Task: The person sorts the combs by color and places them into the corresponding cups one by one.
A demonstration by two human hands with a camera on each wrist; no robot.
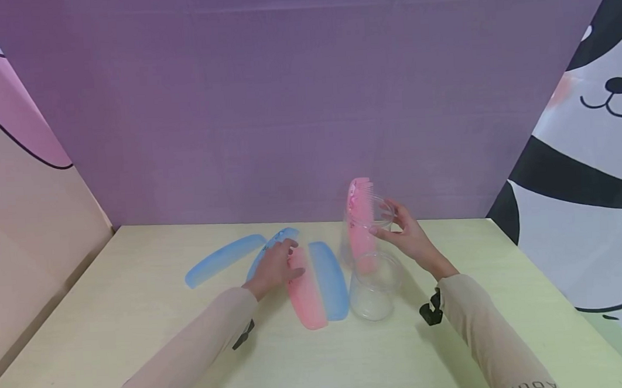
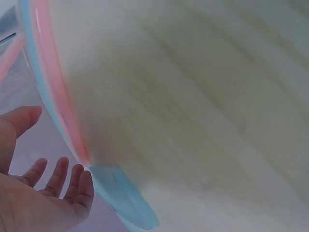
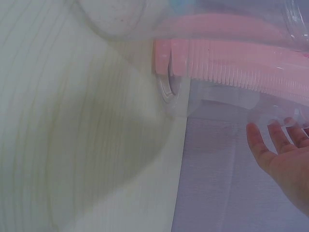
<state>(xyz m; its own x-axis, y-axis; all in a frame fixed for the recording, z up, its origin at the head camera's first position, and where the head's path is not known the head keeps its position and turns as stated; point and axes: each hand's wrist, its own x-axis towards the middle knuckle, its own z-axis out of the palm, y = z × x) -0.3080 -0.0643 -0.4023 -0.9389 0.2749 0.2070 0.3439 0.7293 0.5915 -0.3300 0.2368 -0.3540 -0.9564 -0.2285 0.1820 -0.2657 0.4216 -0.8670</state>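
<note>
Left grip (image 1: 275,268), fingers apart, lies over a pink, curved plastic comb (image 1: 309,302); right grip (image 1: 411,240), clamped on the rear clear, cylindrical plastic cup (image 1: 382,215), could topple it by tugging sideways.

Pink combs (image 1: 307,299) and blue combs (image 1: 331,284) of smooth, translucent plastic shared a pale, wood-grained tabletop (image 1: 394,365) with a low, matt finish. Cups (image 1: 372,302) of what looked like clear, glossy plastic caught the light, while the purple backdrop (image 1: 285,101) and beige sleeves (image 1: 198,349) appeared matt, lightly creased cloth.
</note>
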